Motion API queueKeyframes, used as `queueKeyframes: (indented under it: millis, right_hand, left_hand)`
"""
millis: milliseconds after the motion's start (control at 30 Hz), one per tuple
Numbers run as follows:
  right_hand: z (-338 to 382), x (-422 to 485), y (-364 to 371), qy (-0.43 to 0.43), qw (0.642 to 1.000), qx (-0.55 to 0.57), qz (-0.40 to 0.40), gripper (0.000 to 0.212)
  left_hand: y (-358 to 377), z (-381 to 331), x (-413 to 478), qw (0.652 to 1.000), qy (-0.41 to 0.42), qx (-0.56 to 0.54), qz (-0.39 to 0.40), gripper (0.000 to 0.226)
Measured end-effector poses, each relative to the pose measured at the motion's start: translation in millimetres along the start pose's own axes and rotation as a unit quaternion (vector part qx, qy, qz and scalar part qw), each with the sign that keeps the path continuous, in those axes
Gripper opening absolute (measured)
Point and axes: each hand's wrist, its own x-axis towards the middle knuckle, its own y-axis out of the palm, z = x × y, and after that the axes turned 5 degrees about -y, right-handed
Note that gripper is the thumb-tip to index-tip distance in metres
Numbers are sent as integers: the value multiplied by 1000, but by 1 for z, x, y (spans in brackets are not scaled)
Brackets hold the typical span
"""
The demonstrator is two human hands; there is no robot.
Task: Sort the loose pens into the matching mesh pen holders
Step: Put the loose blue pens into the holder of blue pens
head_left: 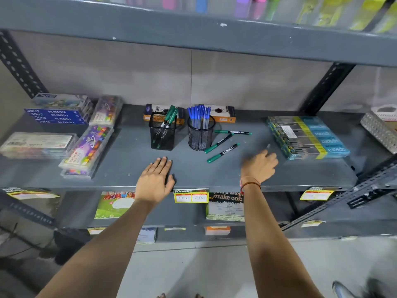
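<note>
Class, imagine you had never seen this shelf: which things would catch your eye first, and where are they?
Mid-shelf stand two mesh holders: a round one packed with blue pens, and left of it a square one with green markers. Three green markers lie loose right of the round holder, with the right hand blurred nearby.

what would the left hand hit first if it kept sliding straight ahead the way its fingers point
Probably the square mesh holder with the green markers. The left hand lies flat on the shelf, fingers aimed up and slightly right, with only bare shelf between. Depth is hard to judge, so it might pass just right of it.
</note>
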Motion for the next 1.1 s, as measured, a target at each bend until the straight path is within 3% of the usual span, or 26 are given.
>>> queueKeyframes:
  millis: [133,333,500,700,800,933,1100]
  right_hand:
    - [-19,-10,4,60,998,23,29,45]
    - [-21,-8,0,50,998,24,32,27]
    - [-9,2,-24,8,988,153,-33,25]
    - [53,19,-64,-98,910,394,-84,16]
    - [87,22,-77,-130,877,446,-124,18]
    - [122,26,-78,-202,876,415,-136,13]
    - [139,19,-44,-300,913,277,3,18]
  left_hand:
    - [1,1,1,1000,-2,5,4,65]
    - [1,2,0,1000,2,5,4,67]
    - [0,1,-1,1000,2,1,5,68]
    - [-1,0,-2,1000,-5,5,8,68]
    - [1,1,-3,1000,-8,-3,5,67]
    - [0,0,-2,1000,-7,-14,-2,66]
    - [-2,0,0,1000,-11,-8,-5,68]
